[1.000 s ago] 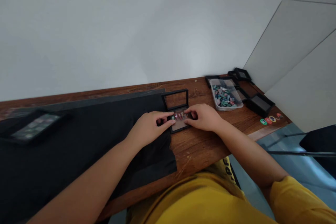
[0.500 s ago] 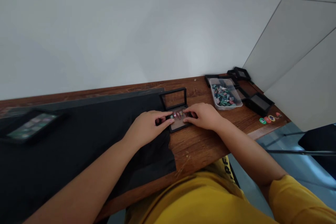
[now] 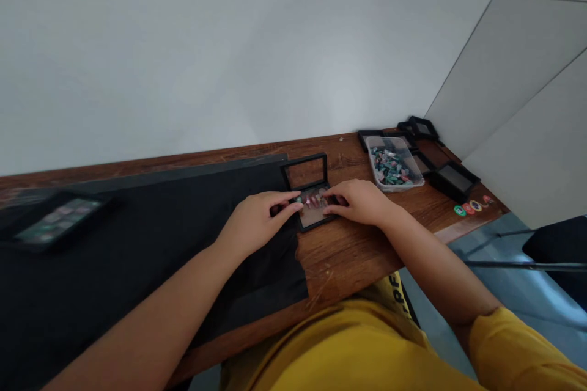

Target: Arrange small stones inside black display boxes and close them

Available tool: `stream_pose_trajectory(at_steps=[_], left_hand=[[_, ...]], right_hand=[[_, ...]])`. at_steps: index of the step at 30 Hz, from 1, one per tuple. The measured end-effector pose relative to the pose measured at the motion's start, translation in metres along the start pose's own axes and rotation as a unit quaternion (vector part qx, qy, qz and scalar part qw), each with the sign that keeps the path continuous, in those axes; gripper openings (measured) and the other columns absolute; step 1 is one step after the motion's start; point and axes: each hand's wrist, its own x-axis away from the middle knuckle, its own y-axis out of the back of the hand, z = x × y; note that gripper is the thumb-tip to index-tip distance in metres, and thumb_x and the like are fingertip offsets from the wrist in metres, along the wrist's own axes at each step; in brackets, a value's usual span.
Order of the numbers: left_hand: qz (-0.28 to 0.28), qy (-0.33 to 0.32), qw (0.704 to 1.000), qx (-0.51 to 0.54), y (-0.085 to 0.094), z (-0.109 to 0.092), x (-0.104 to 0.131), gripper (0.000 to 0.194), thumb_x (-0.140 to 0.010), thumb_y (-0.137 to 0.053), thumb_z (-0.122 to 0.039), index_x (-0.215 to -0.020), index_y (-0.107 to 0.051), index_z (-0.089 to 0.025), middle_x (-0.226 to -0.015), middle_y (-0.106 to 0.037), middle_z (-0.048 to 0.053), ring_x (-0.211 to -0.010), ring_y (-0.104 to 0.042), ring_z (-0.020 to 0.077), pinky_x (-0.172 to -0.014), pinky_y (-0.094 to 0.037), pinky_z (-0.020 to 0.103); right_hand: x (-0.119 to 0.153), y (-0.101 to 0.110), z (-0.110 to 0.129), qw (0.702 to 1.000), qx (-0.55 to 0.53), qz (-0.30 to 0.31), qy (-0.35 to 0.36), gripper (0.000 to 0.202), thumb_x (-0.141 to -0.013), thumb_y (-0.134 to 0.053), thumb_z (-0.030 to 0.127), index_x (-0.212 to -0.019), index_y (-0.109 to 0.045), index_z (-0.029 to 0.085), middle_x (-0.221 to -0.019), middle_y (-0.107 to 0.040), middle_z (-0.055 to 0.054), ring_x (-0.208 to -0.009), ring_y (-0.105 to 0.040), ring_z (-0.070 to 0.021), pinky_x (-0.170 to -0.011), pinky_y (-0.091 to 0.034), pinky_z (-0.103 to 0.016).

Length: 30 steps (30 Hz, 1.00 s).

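Between my hands lies a small black display case (image 3: 314, 220), its framed lid (image 3: 306, 173) raised at the back with a clear window in it. A row of small pink, green and pale stones (image 3: 314, 200) runs across the clear sheet inside. My left hand (image 3: 255, 218) grips the case's left edge, thumb and index finger reaching over the rim beside a green stone. On the opposite side, my right hand (image 3: 360, 200) grips the right edge, its thumb and index finger over the rim near the last stones. The curled fingers of both hands are partly hidden.
To the right stands a clear plastic tub (image 3: 395, 165) of green and pink stones. Black cases (image 3: 454, 180) lie around it, with round stickers (image 3: 476, 206) near the table end. A black cloth (image 3: 151, 244) covers the left side, carrying a filled case (image 3: 57, 220).
The display case has shifted very slightly to the right. My left thumb and finger sit a little further left on it, uncovering more of the green stone.
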Motion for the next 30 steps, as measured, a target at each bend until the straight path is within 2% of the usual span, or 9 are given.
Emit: stream_pose_trajectory(at_steps=[6,12,17,23,30], left_hand=[[0.002,-0.002,1.0,-0.002,-0.0005,0.0003,-0.0002,0.047,-0.095,-0.055,-0.059,-0.119,-0.081,-0.029,-0.109,-0.082,0.006,-0.083,-0.072,0.0245,-0.079,-0.056,0.034],[0.006,-0.022,1.0,-0.002,-0.0023,0.0011,0.0,0.041,-0.097,-0.056,-0.053,-0.12,-0.08,-0.029,-0.113,-0.082,0.006,-0.096,-0.074,0.0268,-0.084,-0.057,0.035],[0.002,-0.032,0.999,-0.015,-0.0027,0.0004,0.0002,0.041,-0.097,-0.055,-0.05,-0.12,-0.08,-0.026,-0.114,-0.081,0.008,-0.098,-0.074,0.028,-0.086,-0.057,0.037],[-0.004,-0.048,0.998,-0.042,-0.0023,-0.0013,0.0011,0.042,-0.101,-0.052,-0.049,-0.122,-0.079,-0.025,-0.116,-0.08,0.009,-0.105,-0.074,0.0314,-0.093,-0.057,0.043],[-0.01,-0.04,0.996,-0.076,-0.0026,-0.0049,0.0026,0.038,-0.101,-0.054,-0.046,-0.121,-0.079,-0.025,-0.116,-0.08,0.008,-0.106,-0.074,0.0311,-0.091,-0.057,0.041]], right_hand=[[-0.0004,-0.0008,0.0007,1.0,0.001,-0.017,0.012,0.034,-0.1,-0.068,0.042,-0.122,-0.074,0.018,-0.092,-0.075,-0.006,-0.087,-0.066,-0.0198,-0.072,-0.035,-0.029],[-0.001,-0.0009,-0.0017,0.999,-0.013,-0.038,0.021,0.033,-0.1,-0.067,0.041,-0.122,-0.072,0.017,-0.089,-0.073,-0.004,-0.083,-0.063,-0.0179,-0.071,-0.033,-0.027],[-0.0023,-0.0035,-0.0035,0.999,-0.014,-0.039,0.019,0.035,-0.1,-0.067,0.044,-0.122,-0.073,0.018,-0.088,-0.073,-0.004,-0.083,-0.063,-0.0183,-0.069,-0.032,-0.028],[-0.0047,-0.0047,-0.0063,0.999,-0.013,-0.049,0.006,0.037,-0.096,-0.073,0.044,-0.122,-0.075,0.019,-0.087,-0.073,-0.004,-0.083,-0.063,-0.0178,-0.069,-0.032,-0.027],[-0.0074,-0.0055,-0.0076,0.998,-0.011,-0.058,-0.028,0.041,-0.088,-0.079,0.054,-0.115,-0.08,0.024,-0.081,-0.073,-0.003,-0.078,-0.063,-0.0173,-0.066,-0.03,-0.027]])
